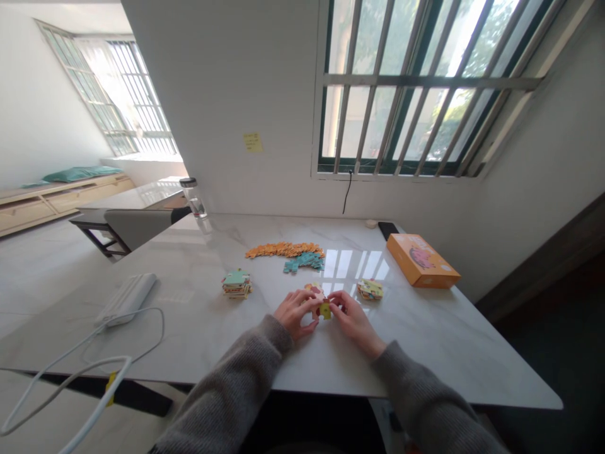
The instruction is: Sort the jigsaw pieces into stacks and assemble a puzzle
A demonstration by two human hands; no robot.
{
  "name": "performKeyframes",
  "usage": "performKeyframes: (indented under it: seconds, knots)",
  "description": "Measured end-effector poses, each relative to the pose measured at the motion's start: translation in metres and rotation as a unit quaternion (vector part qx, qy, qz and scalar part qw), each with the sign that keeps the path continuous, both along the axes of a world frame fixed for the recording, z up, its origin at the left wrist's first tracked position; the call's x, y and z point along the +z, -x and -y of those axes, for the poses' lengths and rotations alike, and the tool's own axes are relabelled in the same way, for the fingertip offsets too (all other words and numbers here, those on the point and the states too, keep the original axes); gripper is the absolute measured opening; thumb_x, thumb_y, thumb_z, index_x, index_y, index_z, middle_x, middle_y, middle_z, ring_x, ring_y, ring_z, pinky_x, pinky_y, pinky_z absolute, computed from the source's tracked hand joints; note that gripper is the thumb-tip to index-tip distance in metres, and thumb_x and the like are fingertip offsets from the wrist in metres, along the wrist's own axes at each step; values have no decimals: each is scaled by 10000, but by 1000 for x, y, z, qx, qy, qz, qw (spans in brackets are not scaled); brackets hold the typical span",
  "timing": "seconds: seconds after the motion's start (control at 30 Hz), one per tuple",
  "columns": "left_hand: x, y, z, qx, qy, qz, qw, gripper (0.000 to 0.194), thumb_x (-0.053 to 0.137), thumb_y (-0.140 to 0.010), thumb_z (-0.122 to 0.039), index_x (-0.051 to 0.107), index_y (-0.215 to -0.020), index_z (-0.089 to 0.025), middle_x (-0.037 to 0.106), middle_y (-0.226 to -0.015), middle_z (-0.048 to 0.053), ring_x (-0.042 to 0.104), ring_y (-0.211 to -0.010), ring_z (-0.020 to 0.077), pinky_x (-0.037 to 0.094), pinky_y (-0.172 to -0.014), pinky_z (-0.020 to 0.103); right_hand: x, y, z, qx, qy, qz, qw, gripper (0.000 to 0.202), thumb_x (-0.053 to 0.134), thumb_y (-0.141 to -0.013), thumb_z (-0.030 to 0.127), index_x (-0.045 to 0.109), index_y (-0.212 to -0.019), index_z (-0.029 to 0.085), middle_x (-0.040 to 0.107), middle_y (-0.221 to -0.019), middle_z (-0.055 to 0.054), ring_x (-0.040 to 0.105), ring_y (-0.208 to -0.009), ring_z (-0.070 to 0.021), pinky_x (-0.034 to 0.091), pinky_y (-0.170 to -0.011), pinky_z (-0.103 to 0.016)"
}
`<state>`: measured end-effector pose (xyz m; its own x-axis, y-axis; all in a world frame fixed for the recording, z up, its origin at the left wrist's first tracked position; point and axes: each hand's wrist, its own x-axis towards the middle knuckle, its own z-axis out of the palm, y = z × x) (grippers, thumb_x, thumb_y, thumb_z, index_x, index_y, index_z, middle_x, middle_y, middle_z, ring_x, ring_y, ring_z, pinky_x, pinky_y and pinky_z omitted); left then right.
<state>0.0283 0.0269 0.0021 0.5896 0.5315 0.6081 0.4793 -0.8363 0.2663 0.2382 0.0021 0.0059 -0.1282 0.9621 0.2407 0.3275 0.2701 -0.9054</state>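
Observation:
In the head view, several joined or touching jigsaw pieces, pinkish and yellow-green, lie between my hands near the table's front. My left hand grips them from the left, thumb low and fingers over the top. From the right, my right hand pinches the yellow-green side with thumb and forefinger. Fingers cover part of the pieces, so how they fit together cannot be made out. A taller stack of jigsaw pieces stands to the left, with a teal-green one on top. A lower stack sits just right of my right hand.
Behind my hands lie a row of orange pieces and a teal heap. An orange box and dark phone are at right. On the left are a white power strip with cables and a clear bottle.

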Motion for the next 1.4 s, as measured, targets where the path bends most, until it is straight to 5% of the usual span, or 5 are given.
performKeyframes:
  seconds: [0.4, 0.57, 0.77, 1.17, 1.4]
  knots:
    - [2, -1, 4, -63, 96, 135, 984, 295, 597, -811, -159, 621, -1099, -217, 641, -1091, 98, 620, -1091, 244, 511, -967, 399, 16, -5, 15, 102, -158, 131, 973, 312, 619, -920, 294, 589, -1228, 251, 631, -1209, -89, 546, -1165, -246, 439, -1017, -418]
    - [5, 2, 6, -28, 99, 137, 985, 450, 582, -848, -204, 510, -1292, -224, 594, -1244, 120, 557, -1186, 270, 459, -1026, 455, 20, -23, 8, 3, -212, 163, 964, 260, 588, -933, 296, 591, -1187, 242, 641, -1183, -88, 551, -1131, -262, 426, -1002, -437]
    - [-6, 2, -2, 34, 68, 120, 990, 257, 539, -854, -169, 606, -1096, -218, 631, -1056, 85, 600, -1017, 236, 486, -914, 403, 16, -82, -11, -170, -195, 275, 926, 225, 565, -885, 319, 608, -1092, 241, 667, -1112, -71, 536, -1083, -290, 387, -949, -450]
    - [0, 7, -6, 218, 90, 76, 969, 143, 519, -830, -153, 631, -905, -202, 650, -845, 37, 612, -850, 221, 406, -802, 382, 7, -116, -23, -215, -147, 373, 890, 260, 537, -878, 325, 631, -1098, 223, 598, -1303, -107, 497, -1198, -328, 389, -903, -451]
    - [1, 6, -6, 217, 100, 67, 969, 135, 526, -832, -163, 632, -905, -204, 662, -870, 40, 614, -870, 222, 407, -817, 376, 36, -53, -16, 40, -178, 339, 923, 220, 548, -915, 232, 605, -1127, 221, 659, -1096, -84, 586, -1054, -260, 442, -946, -421]
